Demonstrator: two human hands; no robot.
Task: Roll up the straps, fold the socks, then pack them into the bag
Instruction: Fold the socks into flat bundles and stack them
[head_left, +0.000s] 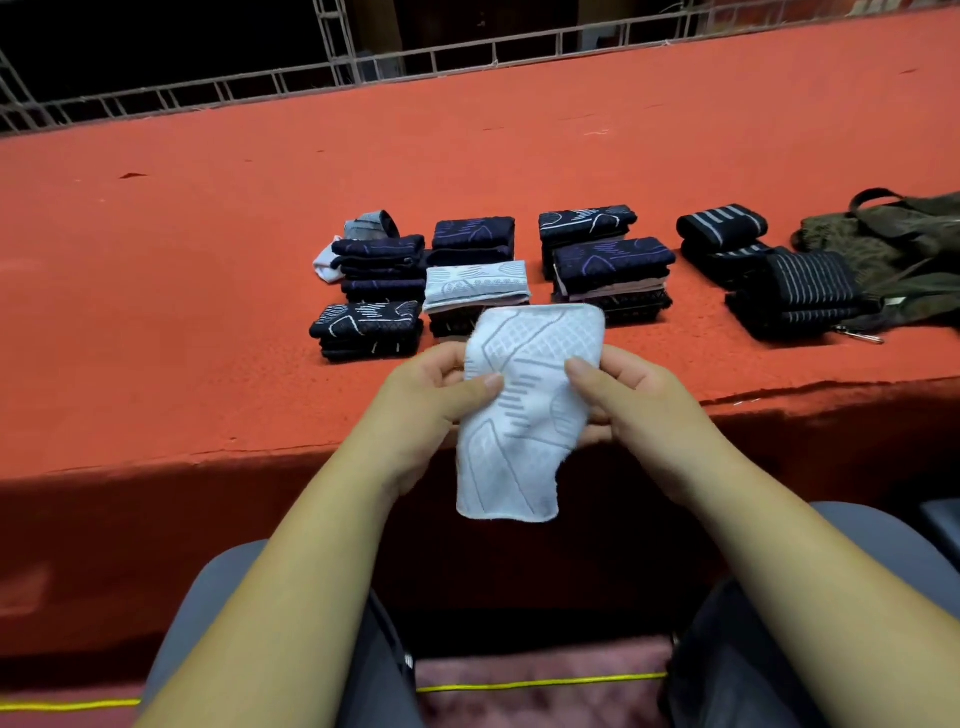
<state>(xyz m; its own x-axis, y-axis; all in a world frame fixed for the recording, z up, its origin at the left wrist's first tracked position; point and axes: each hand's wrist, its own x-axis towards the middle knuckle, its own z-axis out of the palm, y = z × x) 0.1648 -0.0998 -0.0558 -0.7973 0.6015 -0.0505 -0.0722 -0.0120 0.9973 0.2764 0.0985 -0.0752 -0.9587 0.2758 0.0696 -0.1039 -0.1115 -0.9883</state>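
Red-carpeted table (467, 145), metal railing (332, 78) behind.

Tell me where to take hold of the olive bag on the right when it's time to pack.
Probably the dark handle loop at the far edge of the olive bag: it arches up clear of the limp fabric, so it can be hooked from underneath. Come from above with the right hand, the nearer one, after it releases the white sock.
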